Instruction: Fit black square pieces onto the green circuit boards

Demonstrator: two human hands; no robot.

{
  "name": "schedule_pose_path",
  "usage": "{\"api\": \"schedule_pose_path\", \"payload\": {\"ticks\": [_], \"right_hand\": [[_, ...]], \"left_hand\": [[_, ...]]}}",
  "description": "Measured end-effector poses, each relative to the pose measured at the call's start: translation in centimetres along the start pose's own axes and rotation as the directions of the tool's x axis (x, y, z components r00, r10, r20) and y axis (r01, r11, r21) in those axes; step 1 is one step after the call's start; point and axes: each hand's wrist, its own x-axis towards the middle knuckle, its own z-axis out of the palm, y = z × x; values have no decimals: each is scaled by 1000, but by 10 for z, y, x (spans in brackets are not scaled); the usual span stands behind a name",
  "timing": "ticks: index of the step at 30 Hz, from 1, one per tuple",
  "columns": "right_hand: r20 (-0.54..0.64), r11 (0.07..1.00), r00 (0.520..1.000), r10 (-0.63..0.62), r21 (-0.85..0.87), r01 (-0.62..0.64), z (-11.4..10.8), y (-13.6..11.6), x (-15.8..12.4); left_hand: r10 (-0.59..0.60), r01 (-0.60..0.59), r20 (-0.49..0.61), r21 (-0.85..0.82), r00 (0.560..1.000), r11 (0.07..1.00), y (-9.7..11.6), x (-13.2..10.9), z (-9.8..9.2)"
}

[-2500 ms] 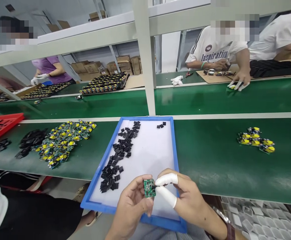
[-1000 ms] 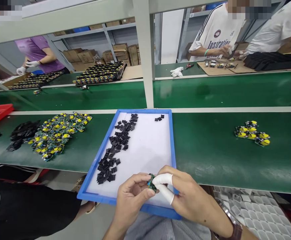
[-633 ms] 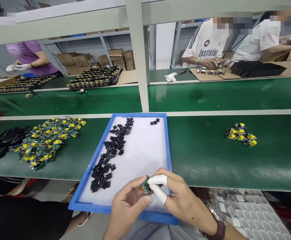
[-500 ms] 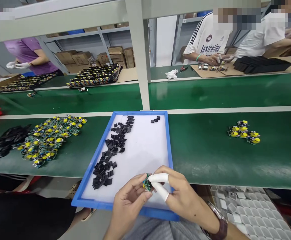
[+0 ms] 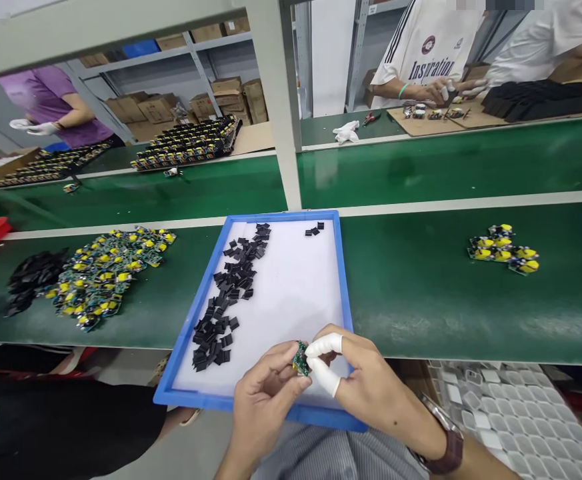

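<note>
Between thumb and fingers, my left hand [image 5: 265, 390] pinches a small green circuit board [image 5: 301, 360] with a yellow part on its side. My right hand [image 5: 358, 373], with white finger cots on thumb and forefinger, presses its fingertips together at the board's right edge. Whether a small part sits between those tips is hidden. Both hands are above the near end of a white tray with a blue rim [image 5: 347, 293]. Small black plastic pieces [image 5: 231, 280] lie in a long strip along the tray's left side, and several black pieces [image 5: 315, 230] lie at its far right corner.
On the green bench [image 5: 411, 293], a heap of circuit boards [image 5: 105, 273] lies left, beside a black pile [image 5: 35, 277]. A smaller board group [image 5: 503, 250] lies right. A post [image 5: 271, 100] rises behind the tray. Co-workers work across the bench; another person's leg [image 5: 71, 427] is at lower left.
The camera view has shifted slightly. Both hands stay together at the circuit board, and the right fingertips remain at its edge. Across the bench, a co-worker's hands have moved a little.
</note>
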Motion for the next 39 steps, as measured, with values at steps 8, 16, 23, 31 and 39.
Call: {"api": "schedule_pose_path", "payload": {"ticks": [8,16,23,31,39], "right_hand": [[-20,998,998,-61,-8,61,3,5,2],[-4,991,999,32,131,-31,-1,3,6],[-55,973,992,112,210,-98,2,5,5],[127,683,886,446,592,-428,1,14,1],[-204,892,946,252,427,-146,7,8,-7]], "left_hand": [[-22,22,6,15,1000,1000,-2,1,-1],[-66,66,18,-3,998,998,-1,-1,-3],[-17,15,16,92,1000,996,-6,0,-7],[202,-227,114,279,973,933,-9,-6,2],[109,-103,-65,93,992,990,-10,-12,12]]}}
